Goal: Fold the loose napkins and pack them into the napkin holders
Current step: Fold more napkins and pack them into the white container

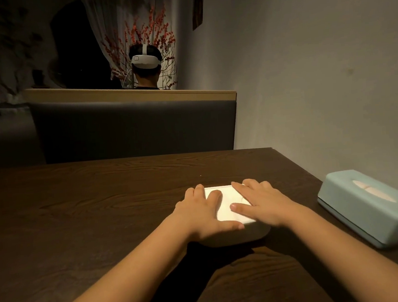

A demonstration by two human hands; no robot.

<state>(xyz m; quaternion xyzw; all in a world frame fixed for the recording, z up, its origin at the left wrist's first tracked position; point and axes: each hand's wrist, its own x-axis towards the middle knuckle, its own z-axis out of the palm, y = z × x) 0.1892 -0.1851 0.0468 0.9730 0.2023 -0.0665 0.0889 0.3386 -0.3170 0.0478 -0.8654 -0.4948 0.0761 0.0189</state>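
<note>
**Both hands flat on a white napkin stack over a dark holder**

On the dark brown wood-grain table (79,219), a bright white, square stack of folded paper napkins (226,207) lies right of the middle, resting on top of a dark grey, rounded low napkin holder (243,236), whose near edge and right corner show beneath the white paper. Whether the napkins sit inside the holder or only on it cannot be told from this view.

The left hand (203,213) lies palm down on the left part of the napkin stack, its fingers straight and slightly spread, the fingertips reaching the far left corner and the thumb stretched along the near edge. The right hand (261,204) lies palm down on the right part, its fingers also straight, with the index finger along the far right edge and the thumb pointing inward across the white surface. Neither hand curls round anything; both press flat on the napkins. The two bare forearms run in from the bottom of the view.

To the right, well apart from the hands and near the table's right edge, stands a pale blue, rounded rectangular plastic tissue box (369,209) with an oval slot on top showing a light tissue.

Beyond the table are a dark grey upholstered bench back (132,130) topped by a light wooden ledge, and a plain grey wall (318,70) on the right. Behind the bench a person wearing a white headset strap (145,59) sits facing away, before red-berried branches.
</note>
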